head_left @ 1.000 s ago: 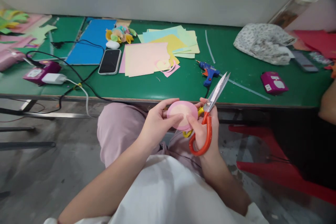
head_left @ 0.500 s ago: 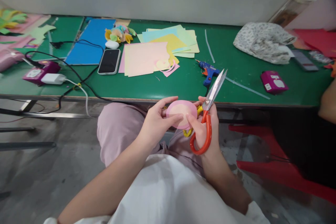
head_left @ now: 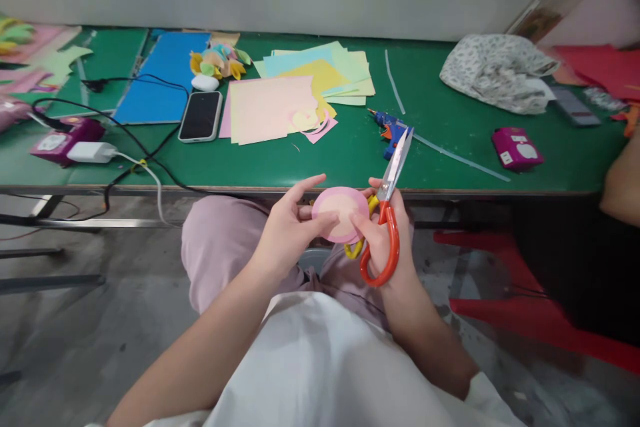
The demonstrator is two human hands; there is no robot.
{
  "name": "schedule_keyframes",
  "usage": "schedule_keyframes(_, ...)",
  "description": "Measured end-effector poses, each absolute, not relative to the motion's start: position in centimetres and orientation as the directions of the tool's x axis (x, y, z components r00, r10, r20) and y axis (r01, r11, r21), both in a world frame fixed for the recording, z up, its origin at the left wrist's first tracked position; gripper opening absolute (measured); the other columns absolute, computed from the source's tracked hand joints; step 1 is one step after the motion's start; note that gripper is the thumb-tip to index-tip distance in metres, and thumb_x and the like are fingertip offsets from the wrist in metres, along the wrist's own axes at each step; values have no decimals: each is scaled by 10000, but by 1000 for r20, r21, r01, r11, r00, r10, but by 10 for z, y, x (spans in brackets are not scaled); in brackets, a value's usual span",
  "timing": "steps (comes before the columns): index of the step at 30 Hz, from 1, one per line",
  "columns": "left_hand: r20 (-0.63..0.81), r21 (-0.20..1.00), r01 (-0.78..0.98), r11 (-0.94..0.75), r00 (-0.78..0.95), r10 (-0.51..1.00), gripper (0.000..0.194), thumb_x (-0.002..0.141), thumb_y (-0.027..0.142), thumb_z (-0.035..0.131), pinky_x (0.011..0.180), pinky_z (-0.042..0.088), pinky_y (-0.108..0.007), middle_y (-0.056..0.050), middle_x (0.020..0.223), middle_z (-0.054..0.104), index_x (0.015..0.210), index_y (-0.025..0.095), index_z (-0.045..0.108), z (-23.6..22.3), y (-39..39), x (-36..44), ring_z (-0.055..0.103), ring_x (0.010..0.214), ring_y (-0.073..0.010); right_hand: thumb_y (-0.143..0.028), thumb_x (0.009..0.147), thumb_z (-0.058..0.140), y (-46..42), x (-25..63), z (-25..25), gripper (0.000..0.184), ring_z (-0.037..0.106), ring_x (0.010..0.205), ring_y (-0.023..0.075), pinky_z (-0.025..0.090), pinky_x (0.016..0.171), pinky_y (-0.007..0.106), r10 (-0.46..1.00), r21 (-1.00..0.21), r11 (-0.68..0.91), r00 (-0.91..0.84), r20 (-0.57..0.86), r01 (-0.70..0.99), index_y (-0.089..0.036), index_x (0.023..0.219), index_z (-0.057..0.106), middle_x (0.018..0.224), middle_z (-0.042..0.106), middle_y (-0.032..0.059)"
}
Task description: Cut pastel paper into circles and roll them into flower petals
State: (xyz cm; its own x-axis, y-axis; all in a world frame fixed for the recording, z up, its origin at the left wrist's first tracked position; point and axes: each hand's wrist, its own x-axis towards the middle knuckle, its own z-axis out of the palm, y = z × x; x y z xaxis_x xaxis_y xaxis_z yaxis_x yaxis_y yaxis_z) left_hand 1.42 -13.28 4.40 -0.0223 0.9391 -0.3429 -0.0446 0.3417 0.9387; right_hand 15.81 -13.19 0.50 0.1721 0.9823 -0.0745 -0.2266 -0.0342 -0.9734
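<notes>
Between my two hands, above my lap, is a round paper piece (head_left: 342, 205) with a cream circle lying on a larger pink one. My left hand (head_left: 293, 220) grips it from the left, thumb on top and fingers behind, the index finger stretched away. From the right, my right hand (head_left: 383, 233) presses its thumb on the paper's edge. Red-handled scissors (head_left: 392, 213) hang on that same hand, blades pointing up and away. Something yellow and looped (head_left: 354, 249) shows below and behind the paper; its full shape is hidden.
On the green table (head_left: 260, 170) lie coloured paper sheets (head_left: 270, 107), a blue glue gun (head_left: 393, 130), glue sticks, a phone (head_left: 201, 117), paper flowers (head_left: 220, 61) and a purple box (head_left: 517, 148). Cables (head_left: 150, 147) cross the left side. Another person's arm (head_left: 623, 180) shows at right.
Both hands, the round paper and the scissors sit slightly further left in view, and the table has also shifted left. My hold on the paper looks the same.
</notes>
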Motion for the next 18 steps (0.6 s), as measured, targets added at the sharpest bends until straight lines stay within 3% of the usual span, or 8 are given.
schedule_keyframes(18,-314,949,-30,313,-56,948,698,649,205,801,553,508,-195,36,654,669,1309,178,578,37,-133,17,607,570,-102,-188,680,723,-133,160,4,500,630,885,182,548,812,367,985,-990,5,173,-19,-138,-278,1135,536,989,587,3)
